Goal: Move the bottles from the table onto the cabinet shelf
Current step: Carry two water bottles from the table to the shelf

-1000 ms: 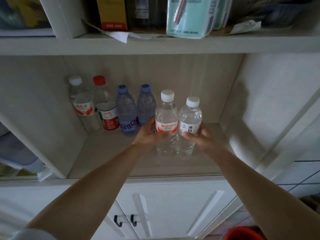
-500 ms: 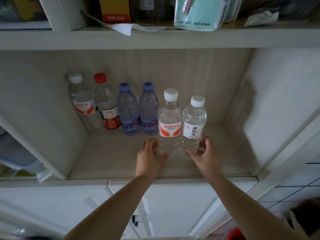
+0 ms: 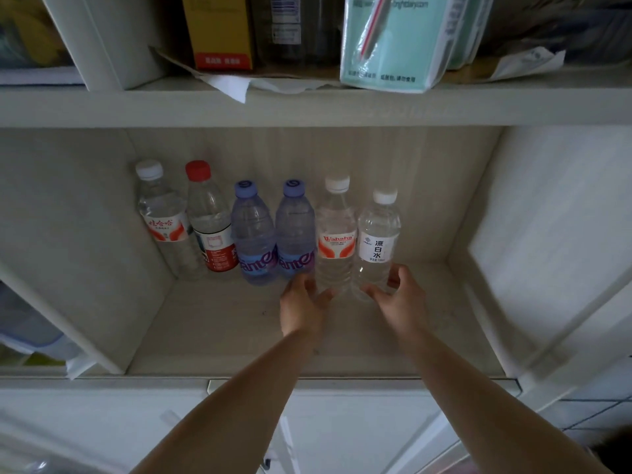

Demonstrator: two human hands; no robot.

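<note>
Several water bottles stand in a row at the back of the cabinet shelf (image 3: 222, 336). From the left: a white-capped bottle (image 3: 160, 217), a red-capped bottle (image 3: 210, 230), two purple bottles (image 3: 254, 234) (image 3: 295, 230), a Wahaha bottle (image 3: 337, 234) and a white-labelled bottle (image 3: 378, 234). My left hand (image 3: 302, 309) holds the Wahaha bottle at its base, fingers on its left side and thumb in front. The base of the white-labelled bottle sits between the thumb and curled fingers of my right hand (image 3: 402, 299). Both bottles stand upright on the shelf.
The shelf above (image 3: 307, 107) carries a yellow box (image 3: 219, 32), a mint-green packet (image 3: 393, 42) and loose paper. Side walls close the compartment left and right. To the right of the bottles the shelf floor (image 3: 427, 302) is bare. White cabinet doors (image 3: 359, 432) lie below.
My hands slid from the bottles' labels down to their bases. The two right-hand bottles now stand closer to the row at the back.
</note>
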